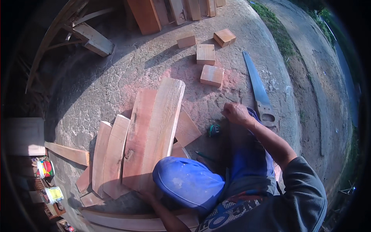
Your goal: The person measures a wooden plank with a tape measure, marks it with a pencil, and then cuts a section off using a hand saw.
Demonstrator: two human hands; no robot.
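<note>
Wooden plank (163,118) just ahead of left hand (146,196), grip too dark to tell. Right hand (236,113) in loose fist, near handsaw (256,85). Far left of all fingers, multicoloured bucket (46,169) and white-and-yellow bucket (54,195), contents too small to tell.

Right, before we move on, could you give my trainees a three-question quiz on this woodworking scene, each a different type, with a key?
1. Count: how many small wooden blocks lie on the ground beyond the long boards?
2. True or false: the handsaw lies with its blade tip closer to the person than its handle.
3. Which hand is nearer the long boards?

Key:
1. Four.
2. False; the handle is closer.
3. The left hand, near their lower end.
</note>
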